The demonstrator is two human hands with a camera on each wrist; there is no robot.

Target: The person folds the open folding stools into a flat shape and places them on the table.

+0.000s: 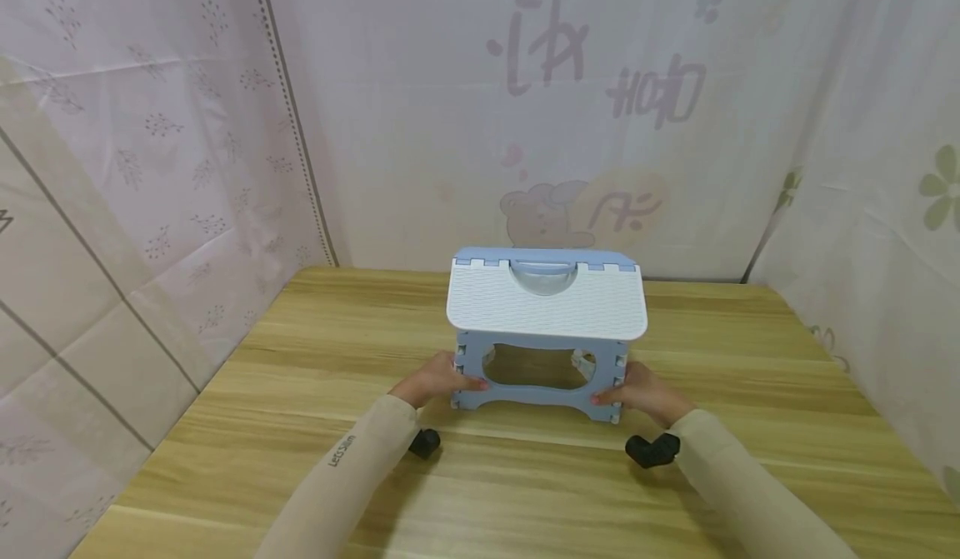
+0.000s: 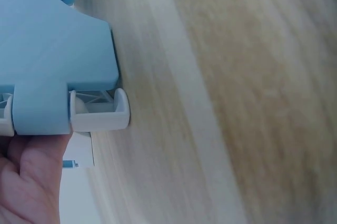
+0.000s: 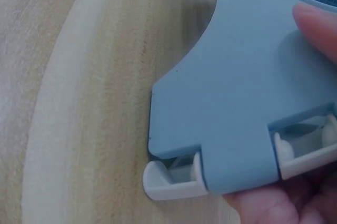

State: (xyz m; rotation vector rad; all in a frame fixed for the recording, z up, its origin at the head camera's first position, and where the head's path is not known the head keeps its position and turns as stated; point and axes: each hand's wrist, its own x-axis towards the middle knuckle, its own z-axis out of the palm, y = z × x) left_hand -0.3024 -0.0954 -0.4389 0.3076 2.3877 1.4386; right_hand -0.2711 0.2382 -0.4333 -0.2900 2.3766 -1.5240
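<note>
A blue and white folding step stool (image 1: 480, 305) stands upright on the table in the head view. Its white ribbed top panel slopes toward me, with a blue handle in the cutout along the upper edge. Below it is a blue leg panel (image 1: 536, 394) with a wide oval opening. My left hand (image 1: 442, 378) grips the left side of that panel, thumb across its front. On the opposite side, my right hand (image 1: 651, 392) holds the panel the same way. The wrist views show blue and white hinge joints (image 2: 100, 113) beside my fingers, and the panel's foot (image 3: 174, 124) close to the wood.
The wood-grain table (image 1: 337, 334) extends around the stool on every side. Patterned cloth (image 1: 405, 126) hangs behind the table and along both sides. A black wrist piece (image 1: 652, 451) sits below my right hand, and another (image 1: 425, 443) below the left.
</note>
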